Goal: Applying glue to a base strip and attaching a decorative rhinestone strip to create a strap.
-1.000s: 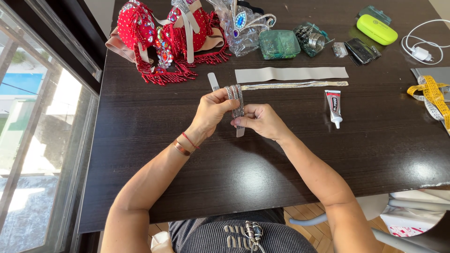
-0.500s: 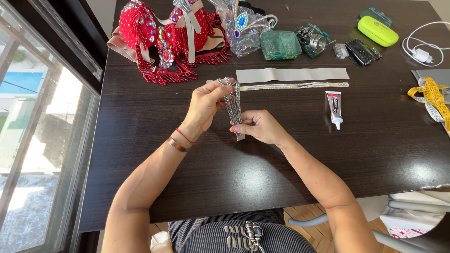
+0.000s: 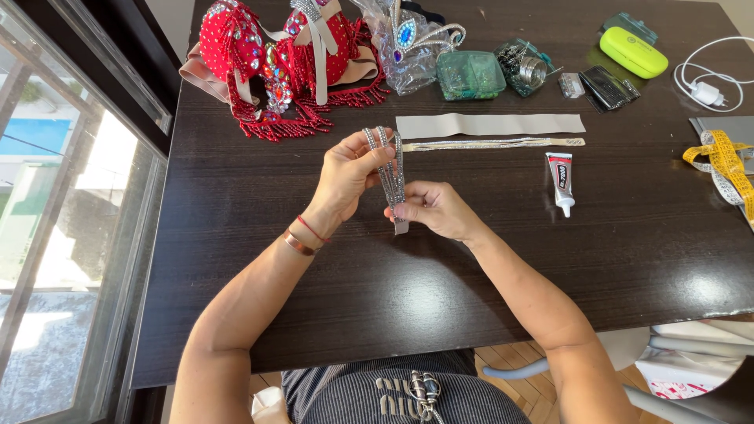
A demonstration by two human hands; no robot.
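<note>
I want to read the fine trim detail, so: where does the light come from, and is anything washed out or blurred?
Head view: daylight enters from the window on the left, which is overexposed; sheen on the dark table; the rhinestone trim between left hand and right hand is sharp and glinting; straight edges bow slightly near the frame corners.

Silver rhinestone strip (image 3: pixel 391 173); red beaded costume top (image 3: pixel 275 55); yellow tape measure (image 3: pixel 726 161); dark brown table (image 3: pixel 393 275).

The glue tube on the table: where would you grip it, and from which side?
Grip the glue tube across its flat, wide upper body, probably coming from above with fingers on its left and right edges. It lies flat on the dark table, nozzle end toward the person, with bare table on both sides. The narrow white nozzle gives less to hold.
</note>
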